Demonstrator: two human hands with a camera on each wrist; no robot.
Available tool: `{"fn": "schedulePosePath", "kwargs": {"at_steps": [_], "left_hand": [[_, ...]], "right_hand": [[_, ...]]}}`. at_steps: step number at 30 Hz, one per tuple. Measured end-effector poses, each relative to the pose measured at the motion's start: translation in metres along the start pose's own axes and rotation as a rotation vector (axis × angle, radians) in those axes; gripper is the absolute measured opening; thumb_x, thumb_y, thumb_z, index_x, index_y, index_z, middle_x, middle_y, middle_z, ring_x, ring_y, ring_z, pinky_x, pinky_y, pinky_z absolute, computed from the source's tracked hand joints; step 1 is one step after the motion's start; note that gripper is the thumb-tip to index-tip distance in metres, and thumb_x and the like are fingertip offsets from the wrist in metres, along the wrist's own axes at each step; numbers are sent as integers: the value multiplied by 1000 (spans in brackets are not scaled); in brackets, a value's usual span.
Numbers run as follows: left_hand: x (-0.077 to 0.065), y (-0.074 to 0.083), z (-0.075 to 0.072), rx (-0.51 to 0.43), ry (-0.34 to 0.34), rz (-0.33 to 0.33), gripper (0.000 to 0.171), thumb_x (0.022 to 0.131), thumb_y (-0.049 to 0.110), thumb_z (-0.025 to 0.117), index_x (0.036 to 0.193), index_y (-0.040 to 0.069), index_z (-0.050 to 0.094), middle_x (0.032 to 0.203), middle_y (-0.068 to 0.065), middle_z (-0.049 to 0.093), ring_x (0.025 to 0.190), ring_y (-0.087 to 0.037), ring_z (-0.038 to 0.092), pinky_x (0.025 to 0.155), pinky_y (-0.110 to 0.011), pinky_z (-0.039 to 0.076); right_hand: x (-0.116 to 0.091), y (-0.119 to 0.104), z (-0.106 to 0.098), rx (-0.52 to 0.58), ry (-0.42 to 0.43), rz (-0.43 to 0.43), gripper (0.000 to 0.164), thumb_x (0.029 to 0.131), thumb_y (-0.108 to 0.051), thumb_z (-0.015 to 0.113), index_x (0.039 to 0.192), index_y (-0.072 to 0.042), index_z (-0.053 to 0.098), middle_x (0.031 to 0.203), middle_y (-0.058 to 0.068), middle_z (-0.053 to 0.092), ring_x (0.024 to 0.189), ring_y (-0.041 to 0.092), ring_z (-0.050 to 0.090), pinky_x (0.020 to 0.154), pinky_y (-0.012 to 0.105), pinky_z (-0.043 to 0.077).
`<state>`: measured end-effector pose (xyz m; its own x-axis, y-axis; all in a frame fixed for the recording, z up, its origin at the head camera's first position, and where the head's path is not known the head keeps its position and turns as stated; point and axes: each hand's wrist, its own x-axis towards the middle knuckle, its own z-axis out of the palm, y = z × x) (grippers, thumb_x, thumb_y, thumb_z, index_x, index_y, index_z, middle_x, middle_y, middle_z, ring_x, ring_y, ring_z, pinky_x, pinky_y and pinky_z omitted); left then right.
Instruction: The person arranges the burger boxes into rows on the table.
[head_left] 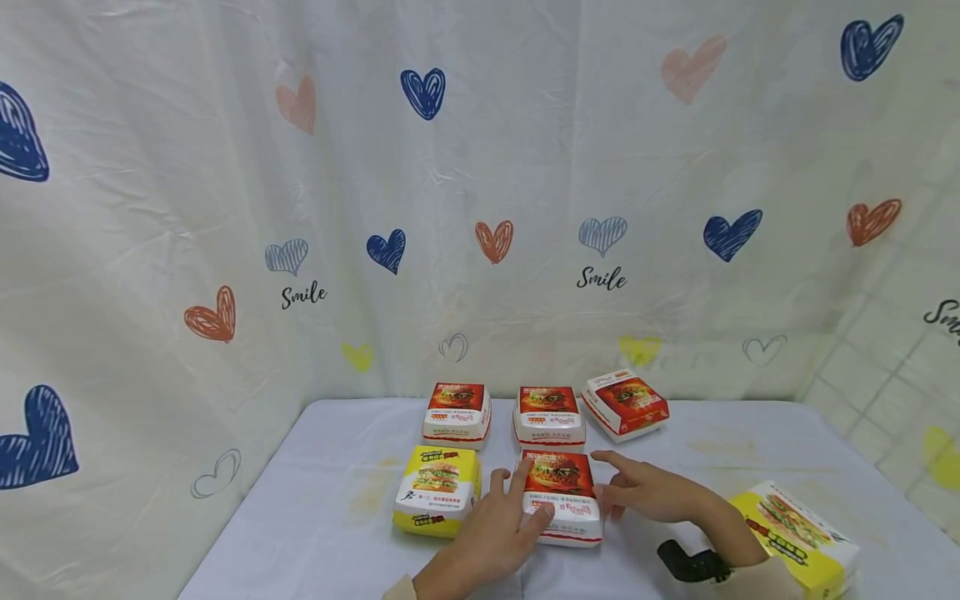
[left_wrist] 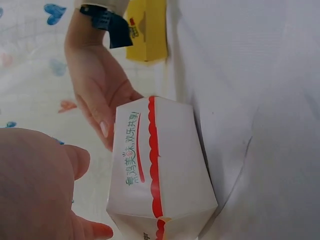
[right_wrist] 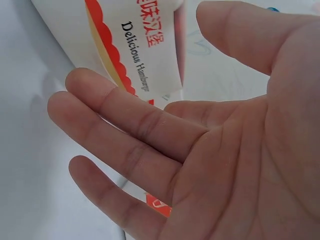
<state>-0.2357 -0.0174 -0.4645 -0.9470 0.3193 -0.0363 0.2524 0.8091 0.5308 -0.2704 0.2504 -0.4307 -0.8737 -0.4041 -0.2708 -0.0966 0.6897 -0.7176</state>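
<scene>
In the head view a red and white burger box (head_left: 561,500) stands at the front middle, between my two hands. Beside its left side is my left hand (head_left: 495,529), thumb and fingers spread at its top and front edges; whether they touch it is hard to tell. At its right side my right hand (head_left: 648,490) is held with fingers extended. In the right wrist view that palm (right_wrist: 220,165) shows nothing held, and the fingertips are close to the box's side (right_wrist: 145,50). The left wrist view shows the box's white front (left_wrist: 170,160) next to my left hand (left_wrist: 40,185).
Behind stand three red and white burger boxes (head_left: 456,414), (head_left: 549,417), (head_left: 625,404), the rightmost turned at an angle. A yellow box (head_left: 437,490) stands left of the middle box, and another yellow box (head_left: 798,537) at the front right by my right forearm. A heart-patterned curtain (head_left: 480,167) hangs behind the white-covered table (head_left: 300,517).
</scene>
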Motion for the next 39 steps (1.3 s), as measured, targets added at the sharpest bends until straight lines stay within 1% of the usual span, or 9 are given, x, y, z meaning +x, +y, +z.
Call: {"fn": "schedulePosePath", "kwargs": {"at_steps": [6, 10, 12, 16, 20, 25, 29, 34, 39], "left_hand": [[-7, 11, -6, 43, 10, -31, 92, 88, 82, 48, 163, 34, 23, 158, -15, 36, 128, -36, 54, 101, -65, 49], [-14, 21, -15, 51, 37, -4, 89, 89, 78, 52, 161, 31, 29, 161, -11, 35, 135, -35, 50, 104, -66, 46], [-17, 26, -21, 56, 59, 34, 82, 91, 75, 54, 158, 31, 35, 158, -7, 39, 135, -31, 50, 104, -63, 48], [-18, 32, -33, 34, 149, 174, 57, 97, 62, 57, 145, 30, 53, 143, 4, 54, 124, -17, 54, 101, -46, 53], [-11, 38, -42, -88, 247, 288, 36, 100, 49, 59, 128, 28, 65, 124, 10, 66, 113, -11, 60, 94, -34, 54], [17, 52, -56, -300, 330, 350, 20, 100, 34, 62, 113, 21, 70, 104, 9, 71, 96, -6, 64, 83, -25, 54], [48, 69, -64, -406, 367, 332, 13, 99, 28, 63, 107, 21, 71, 96, 9, 70, 86, -2, 61, 76, -21, 52], [90, 87, -61, -443, 378, 234, 10, 99, 28, 64, 105, 24, 70, 93, 9, 68, 81, -4, 59, 65, -23, 50], [124, 104, -46, -525, 312, 88, 7, 98, 27, 66, 101, 24, 71, 88, 7, 67, 71, -9, 59, 57, -27, 48]], "right_hand": [[-5, 0, -10, -23, 41, 4, 75, 101, -41, 61, 157, -3, 30, 98, 4, 72, 92, 21, 65, 90, 58, 52], [-11, -3, -18, -19, 89, -2, 74, 100, -44, 62, 155, -4, 33, 98, 5, 73, 91, 20, 66, 89, 55, 53], [-13, -4, -22, -24, 114, -33, 71, 101, -43, 62, 153, -3, 35, 97, 6, 73, 90, 20, 66, 87, 52, 54], [-16, -2, -30, -48, 185, -83, 63, 101, -40, 61, 148, -3, 40, 95, 6, 73, 88, 21, 67, 82, 44, 54], [-19, 0, -35, -64, 279, -113, 51, 102, -35, 61, 141, -4, 48, 94, 4, 71, 86, 21, 66, 78, 38, 52], [-24, -3, -42, -77, 430, -150, 39, 104, -32, 60, 133, -5, 55, 93, 3, 70, 85, 18, 65, 73, 35, 51], [-22, -9, -51, -112, 513, -133, 40, 105, -34, 58, 131, -4, 57, 93, 3, 69, 85, 17, 63, 72, 33, 50], [-11, -15, -78, -179, 511, -104, 43, 106, -33, 55, 131, 1, 56, 103, 13, 69, 88, 21, 64, 71, 36, 54], [2, -7, -106, -208, 453, -35, 43, 106, -32, 53, 131, 3, 55, 117, 24, 65, 96, 31, 64, 76, 42, 56]]}}
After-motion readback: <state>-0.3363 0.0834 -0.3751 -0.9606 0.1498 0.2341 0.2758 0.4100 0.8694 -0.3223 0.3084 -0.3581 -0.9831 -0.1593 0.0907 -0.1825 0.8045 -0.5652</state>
